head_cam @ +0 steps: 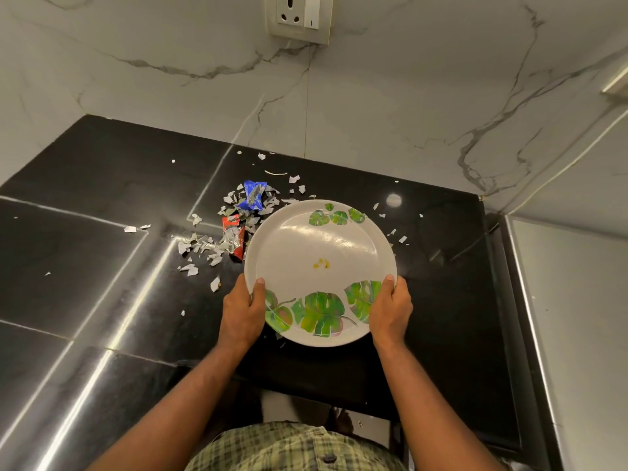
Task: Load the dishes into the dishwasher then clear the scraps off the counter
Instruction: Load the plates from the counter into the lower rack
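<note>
1. Only one view here, the camera's strapped to my head, so no second angle to share anything with.
2. It looks forward and steeply down over my own arms onto the black desk [102, 266].
3. It's close in: my shirt [289, 447] fills the bottom edge.
4. Wide-angle lens, so the marble wall [407, 96] and its socket [299, 15] still fit along the top, with the straight lines bowed.
</note>
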Demonstrator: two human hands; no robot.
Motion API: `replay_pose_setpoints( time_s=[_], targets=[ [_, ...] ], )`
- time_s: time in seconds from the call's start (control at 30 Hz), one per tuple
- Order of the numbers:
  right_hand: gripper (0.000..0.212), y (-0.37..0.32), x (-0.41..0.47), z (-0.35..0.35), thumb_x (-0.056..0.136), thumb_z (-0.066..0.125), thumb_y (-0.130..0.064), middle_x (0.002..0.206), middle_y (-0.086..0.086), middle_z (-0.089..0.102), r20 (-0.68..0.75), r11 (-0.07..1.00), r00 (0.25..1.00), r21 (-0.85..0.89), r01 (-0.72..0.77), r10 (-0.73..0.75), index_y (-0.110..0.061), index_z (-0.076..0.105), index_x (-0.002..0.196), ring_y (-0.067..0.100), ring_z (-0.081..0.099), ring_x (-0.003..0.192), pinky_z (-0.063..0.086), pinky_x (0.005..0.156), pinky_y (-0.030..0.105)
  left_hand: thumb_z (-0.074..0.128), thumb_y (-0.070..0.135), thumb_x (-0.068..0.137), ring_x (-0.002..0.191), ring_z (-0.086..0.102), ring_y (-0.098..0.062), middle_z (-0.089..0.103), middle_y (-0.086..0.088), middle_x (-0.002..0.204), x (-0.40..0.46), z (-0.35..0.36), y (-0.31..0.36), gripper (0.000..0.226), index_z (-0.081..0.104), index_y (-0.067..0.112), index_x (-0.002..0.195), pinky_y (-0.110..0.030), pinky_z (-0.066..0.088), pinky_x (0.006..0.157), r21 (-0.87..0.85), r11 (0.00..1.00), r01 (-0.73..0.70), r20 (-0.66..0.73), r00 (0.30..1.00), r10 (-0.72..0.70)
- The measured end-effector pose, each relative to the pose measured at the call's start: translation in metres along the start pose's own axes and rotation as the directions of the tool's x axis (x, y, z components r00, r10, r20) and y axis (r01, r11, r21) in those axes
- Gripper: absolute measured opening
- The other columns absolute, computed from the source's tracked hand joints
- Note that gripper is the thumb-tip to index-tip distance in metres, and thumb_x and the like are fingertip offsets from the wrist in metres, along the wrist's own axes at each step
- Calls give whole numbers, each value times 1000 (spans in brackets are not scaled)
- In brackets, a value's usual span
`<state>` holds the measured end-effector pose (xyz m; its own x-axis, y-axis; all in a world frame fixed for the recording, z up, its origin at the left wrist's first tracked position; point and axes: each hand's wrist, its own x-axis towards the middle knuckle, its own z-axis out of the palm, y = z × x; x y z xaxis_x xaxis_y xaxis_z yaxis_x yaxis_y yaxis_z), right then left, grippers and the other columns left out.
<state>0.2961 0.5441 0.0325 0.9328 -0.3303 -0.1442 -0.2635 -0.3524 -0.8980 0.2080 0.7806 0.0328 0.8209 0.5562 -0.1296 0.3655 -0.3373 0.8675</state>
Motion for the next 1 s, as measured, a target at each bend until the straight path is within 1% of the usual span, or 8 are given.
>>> replay_pose_setpoints(
  time_s=[0.2,0.3,0.37,0.43,0.53,0.67,0.8,1.0],
  targets=[
    [22,-8,-5,-4,113,38,-32,94,-10,66,19,1000,1000,22,-3,2,-23,58,110,8,70,85,52,60,16,49,29,110,85,67,-6,69,-2,103,-3,0,3,29,59,8,128,-13,49,63,4,1000,-3,-21,1000,3],
    [20,-8,-3,-5,113,39,-32,95,-9,66,27,998,1000,55,-18,16,-28,57,107,12,70,89,59,67,26,49,28,110,89,69,-15,67,1,100,-2,-1,8,28,59,8,127,-14,50,61,-6,1000,3,-20,1000,-3],
    [22,-8,1,-9,112,41,-33,97,-5,68,58,992,997,106,-65,59,-31,60,100,16,71,93,62,75,36,49,25,110,87,67,-9,65,5,97,-2,-1,18,26,59,8,126,-12,51,60,-26,1000,-5,-20,1000,4],
    [27,-6,6,-14,110,43,-36,99,1,71,85,975,986,160,-157,145,-27,66,100,20,71,93,63,79,40,47,24,111,84,65,-6,66,4,97,-5,-1,28,25,59,8,126,-9,50,60,-53,999,-9,-43,999,7],
    [32,-7,14,-23,109,46,-37,101,7,76,143,927,960,258,-271,241,-19,72,106,23,75,92,64,78,42,46,25,111,90,68,-11,69,0,102,-14,4,44,27,60,10,128,-13,52,64,-128,991,-29,-62,998,21],
    [35,-13,23,-41,109,48,-36,95,11,77,166,894,955,341,-290,247,-13,74,103,23,75,84,60,64,32,47,28,110,89,70,-19,72,-3,98,-33,12,59,21,64,17,115,-27,57,68,-208,977,-36,-117,993,11],
    [38,-15,28,-66,111,46,-34,89,6,74,161,896,961,354,-268,224,-7,73,110,16,71,74,53,50,19,47,30,111,86,73,-13,75,-1,98,-56,19,69,21,65,20,114,-23,59,69,-255,966,-36,-109,994,9],
    [37,-6,22,-92,110,46,-35,93,7,75,149,909,967,336,-248,209,-9,73,110,18,73,80,53,49,18,49,37,110,91,77,-18,78,-2,99,-89,32,72,26,65,17,116,-36,64,78,-308,952,9,-88,995,-38]
  ],
)
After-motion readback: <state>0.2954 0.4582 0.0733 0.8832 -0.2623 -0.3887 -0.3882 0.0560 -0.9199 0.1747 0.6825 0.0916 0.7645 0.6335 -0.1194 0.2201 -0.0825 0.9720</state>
